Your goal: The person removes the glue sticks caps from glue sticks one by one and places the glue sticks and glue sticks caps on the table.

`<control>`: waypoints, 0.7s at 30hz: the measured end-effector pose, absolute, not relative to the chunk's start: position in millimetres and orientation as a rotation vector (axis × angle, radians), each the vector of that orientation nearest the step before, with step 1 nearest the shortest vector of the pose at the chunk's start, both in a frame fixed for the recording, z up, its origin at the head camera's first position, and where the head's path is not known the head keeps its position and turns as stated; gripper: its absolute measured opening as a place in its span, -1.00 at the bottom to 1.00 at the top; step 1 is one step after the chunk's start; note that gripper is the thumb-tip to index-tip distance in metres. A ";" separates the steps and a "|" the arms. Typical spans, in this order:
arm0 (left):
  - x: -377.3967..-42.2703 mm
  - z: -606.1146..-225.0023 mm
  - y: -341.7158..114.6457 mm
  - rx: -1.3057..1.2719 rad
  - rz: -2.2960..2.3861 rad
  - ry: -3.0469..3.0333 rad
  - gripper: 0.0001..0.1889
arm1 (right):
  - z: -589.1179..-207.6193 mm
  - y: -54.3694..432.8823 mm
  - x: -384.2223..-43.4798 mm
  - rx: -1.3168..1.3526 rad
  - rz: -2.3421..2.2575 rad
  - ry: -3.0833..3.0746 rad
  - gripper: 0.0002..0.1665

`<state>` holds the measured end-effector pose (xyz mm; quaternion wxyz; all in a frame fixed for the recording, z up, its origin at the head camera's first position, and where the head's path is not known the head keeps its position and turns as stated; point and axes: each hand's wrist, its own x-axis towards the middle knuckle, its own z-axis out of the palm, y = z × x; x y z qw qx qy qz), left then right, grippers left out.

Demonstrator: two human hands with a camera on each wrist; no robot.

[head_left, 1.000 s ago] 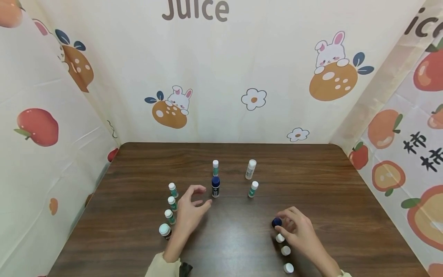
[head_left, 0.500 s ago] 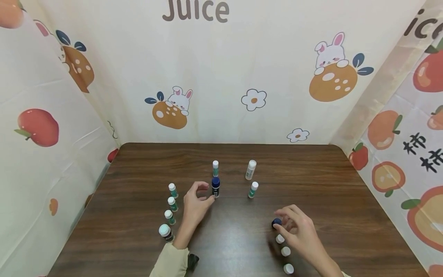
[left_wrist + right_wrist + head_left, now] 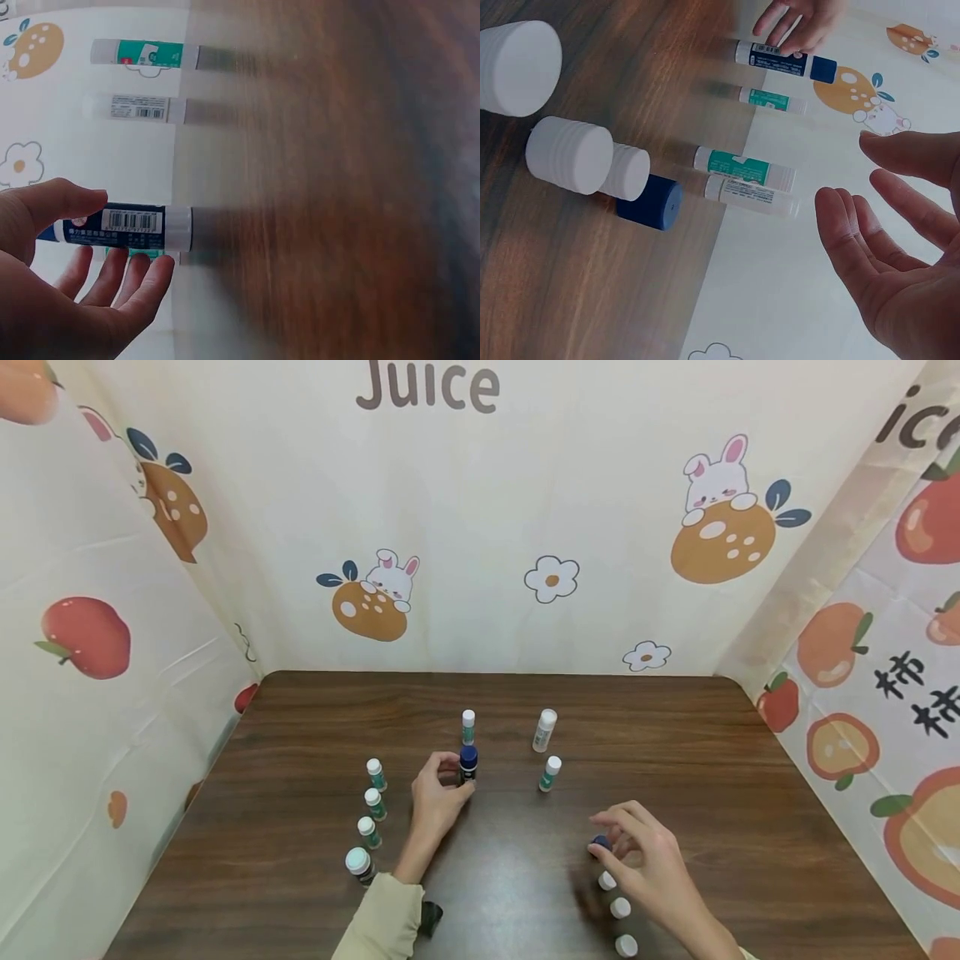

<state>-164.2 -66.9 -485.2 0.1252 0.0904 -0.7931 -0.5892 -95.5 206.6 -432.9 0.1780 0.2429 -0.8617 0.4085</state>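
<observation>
Your left hand [image 3: 437, 800] brackets the dark-blue glue stick [image 3: 468, 768], upright on the table [image 3: 315, 714]; whether it clamps cannot be confirmed. Uneven pressure could topple it against the green stick [image 3: 468, 727] behind. Your right hand [image 3: 651, 862], fingers apart and empty, could knock the nearby blue cap [image 3: 651, 202].

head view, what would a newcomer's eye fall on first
Probably the fruit-and-rabbit curtain behind the dark wooden table. Then the blue-capped stick near the table's middle, the left hand around it, and the right hand by a row of caps at near right.
</observation>
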 end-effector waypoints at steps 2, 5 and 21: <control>-166.7 -486.6 -64.8 0.262 -1.714 -2.316 -0.61 | -432.2 205.9 -95.8 0.695 1.151 -2.430 -0.45; -169.3 -488.8 -62.6 0.264 -1.705 -2.316 -0.63 | -430.8 204.8 -96.2 0.713 1.148 -2.416 -0.44; -163.3 -482.8 -61.6 0.205 -1.712 -2.305 -0.71 | -426.5 202.3 -102.8 0.777 1.147 -2.320 -0.43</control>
